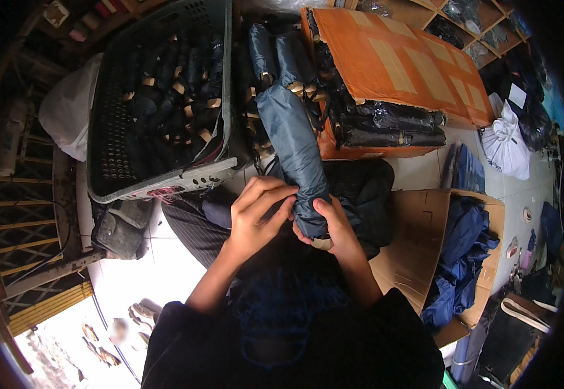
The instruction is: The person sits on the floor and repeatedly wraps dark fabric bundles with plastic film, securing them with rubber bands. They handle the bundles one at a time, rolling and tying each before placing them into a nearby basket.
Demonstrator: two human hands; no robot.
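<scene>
A folded umbrella in blue-grey cloth lies lengthwise in front of me, its far end leaning over other rolled umbrellas. My right hand is wrapped round its near end, thumb on top, and a pale wooden handle end shows below. At the umbrella's left edge my left hand is closed in a pinch, fingertips against the cloth. Whatever small part they pinch is hidden. Beyond the umbrella, two similar blue-grey rolled umbrellas lie on a dark pile.
A dark perforated basket at the left holds several black umbrellas with wooden ends. An orange taped carton stands far right, packed with dark wrapped bundles. Nearer right, an open cardboard box contains blue cloth. White sacks lie beyond.
</scene>
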